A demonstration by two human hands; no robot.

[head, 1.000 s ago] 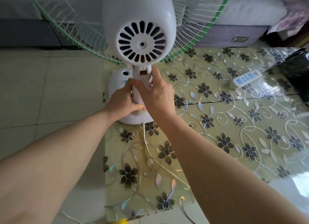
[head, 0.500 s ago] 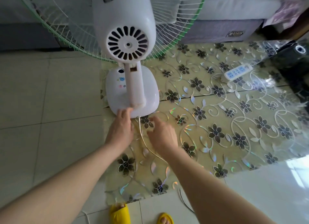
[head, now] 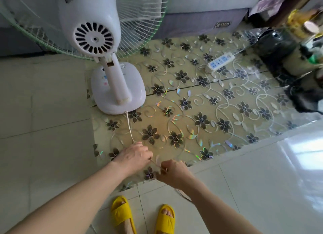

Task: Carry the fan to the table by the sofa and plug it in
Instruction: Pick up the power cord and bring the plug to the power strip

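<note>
A white fan (head: 90, 24) with a green-rimmed grille stands upright, its base (head: 132, 87) on the left end of a low table (head: 218, 146) covered with a flowered sheet. A thin white cord (head: 130, 127) runs from the base toward the table's near edge. My left hand (head: 134, 157) is closed on the cord there. My right hand (head: 174, 172) pinches the same cord a little further along, at the near edge. The cord's plug is out of sight. A white power strip (head: 221, 61) lies at the table's far side.
A grey sofa (head: 201, 19) runs behind the table. Dark appliances and bottles (head: 286, 47) crowd the table's right end. Pale tiled floor (head: 43, 111) surrounds the table, and my feet in yellow slippers (head: 122, 214) stand at its near edge.
Both hands let go of the fan's neck and base, drew back along the table and took hold of the cord. The fan stands on its own.
</note>
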